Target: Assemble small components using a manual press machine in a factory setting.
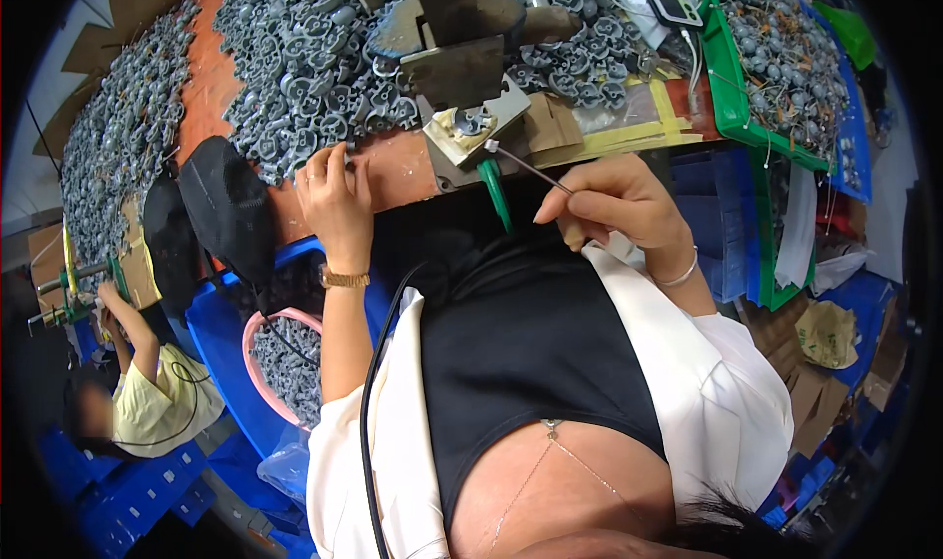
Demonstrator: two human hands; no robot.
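My left hand [336, 191] rests at the table edge, its fingers pinching a small grey metal casting [346, 149] from the large heap [305, 58]. My right hand [611, 200] grips a thin metal pick [526, 166] whose tip reaches the casting seated in the press fixture [474, 124]. A dark press head [447, 28] hangs just above that fixture. A green lever [496, 194] sticks down from the fixture between my hands.
A green tray [732, 87] full of grey parts stands at the right. A small device with a screen [675, 4] lies at the top. Pink basin [257, 335] with castings sits in a blue crate [211, 328]. Another person [147, 392] works at lower left.
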